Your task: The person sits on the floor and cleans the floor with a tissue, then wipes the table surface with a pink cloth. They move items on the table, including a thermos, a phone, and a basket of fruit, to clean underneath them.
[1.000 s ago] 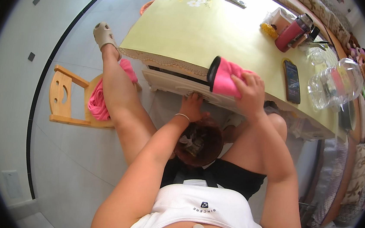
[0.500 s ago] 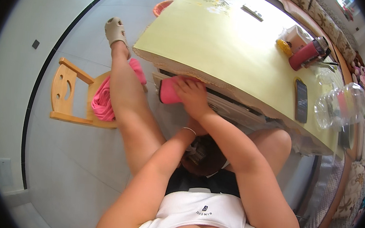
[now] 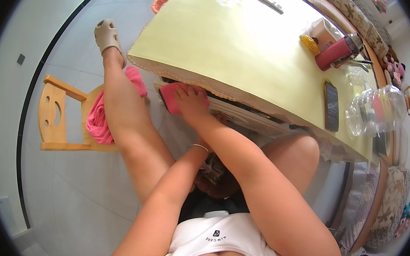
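My right hand (image 3: pixel 191 103) lies over a pink thing with a dark edge (image 3: pixel 169 98), its fingers bent across the top, close to the table's near side. What kind of thing it is does not show. My left hand (image 3: pixel 204 141), with a thin bracelet at the wrist, is under the right forearm and its fingers are hidden. Just below it, between my thighs, is a dark brown rounded thing (image 3: pixel 220 180), partly covered by my arms. Pink cloth (image 3: pixel 99 121) lies on a small wooden chair (image 3: pixel 52 114) beside my left leg.
A table (image 3: pixel 197 44) with a pale yellow cloth stands ahead. Towards its right are a red thermos (image 3: pixel 332 55), a phone (image 3: pixel 331 107), a clear plastic bottle (image 3: pixel 377 111) and a box (image 3: pixel 325 33). An orange basket (image 3: pixel 161 2) stands beyond the table's left edge.
The view has shifted, so most of the scene sits farther left. My right hand stays on the pink thing, and my left stays under the right forearm.
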A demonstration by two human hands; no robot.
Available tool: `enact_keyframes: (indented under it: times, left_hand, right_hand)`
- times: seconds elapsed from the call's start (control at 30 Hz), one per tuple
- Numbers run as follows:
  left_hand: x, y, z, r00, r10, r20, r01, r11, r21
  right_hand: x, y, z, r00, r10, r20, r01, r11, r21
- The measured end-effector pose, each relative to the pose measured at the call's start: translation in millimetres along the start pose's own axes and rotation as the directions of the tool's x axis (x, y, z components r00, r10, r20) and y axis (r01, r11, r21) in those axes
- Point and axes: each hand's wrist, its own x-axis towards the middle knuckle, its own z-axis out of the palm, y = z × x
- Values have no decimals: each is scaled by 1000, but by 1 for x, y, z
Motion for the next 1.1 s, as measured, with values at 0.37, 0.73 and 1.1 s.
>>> enact_keyframes:
  times: [0.37, 0.73, 1.1]
  left_hand:
    - [0, 8, -19, 988, -92, 122, 87, 995, 42]
    - [1, 7, -26, 975, -71, 209, 70, 997, 12]
    - [5, 15, -21, 977, -52, 207, 71, 994, -81]
  right_hand:
    - [-170, 130, -31, 971, 199, 135, -198, 980, -26]
    - [-242, 183, -45, 477, 748, 461, -734, 628, -259]
    - [-130, 79, 15, 644, 737, 206, -742, 537, 402]
